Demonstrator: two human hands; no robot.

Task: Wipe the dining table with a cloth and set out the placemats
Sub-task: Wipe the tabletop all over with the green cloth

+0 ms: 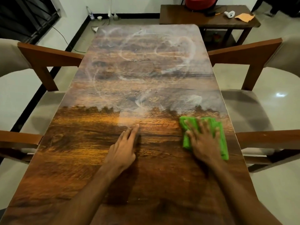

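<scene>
Pressing folded green cloth (204, 135) flat.

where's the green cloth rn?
Head view: the green cloth lies flat on the dining table, near its right edge, pressed under the right hand; the left hand rests beside it.

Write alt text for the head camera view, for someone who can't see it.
A person's right hand presses a green cloth flat on a wooden dining table, while the left hand rests on the bare wood beside it. The near part looks clean; whitish smears cover the far half. Chairs flank both sides.
</scene>
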